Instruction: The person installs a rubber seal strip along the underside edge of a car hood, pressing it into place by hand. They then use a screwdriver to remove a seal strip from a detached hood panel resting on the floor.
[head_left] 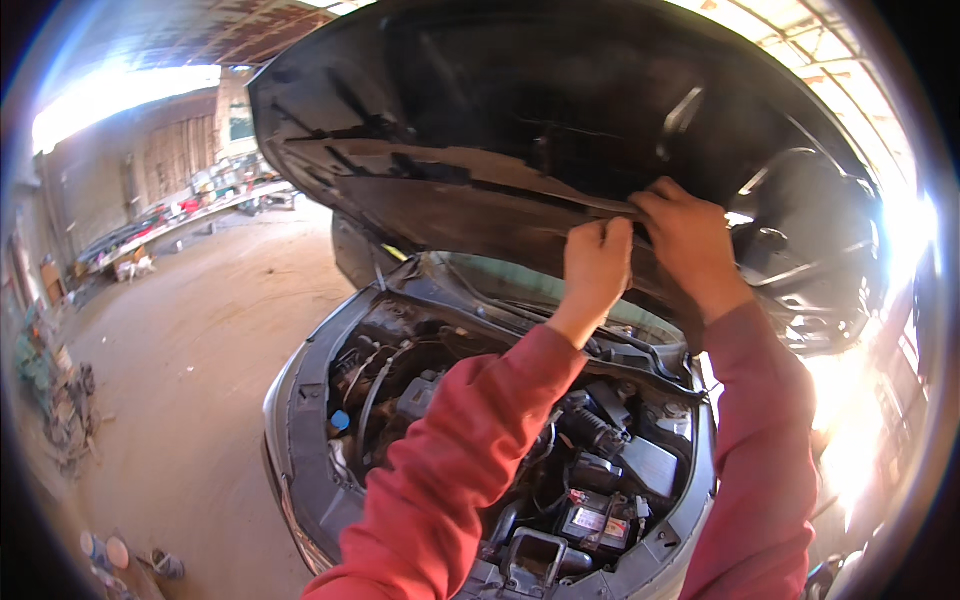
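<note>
the left hand (597,268) has its fingers curled, tips pinching the edge of a dark liner (470,215); the right hand (692,240), just beside and above it, has bent fingers at the same edge, though i cannot tell whether they pinch. the liner stretches leftward from both hands, under the raised hood (480,75). it is probably light, floppy and easily torn, best held by its edge with both hands apart. below the hands lies the engine bay (312,425), with a battery (597,522); far left of them, a dusty floor (200,330) and a cluttered bench (188,219).
</note>
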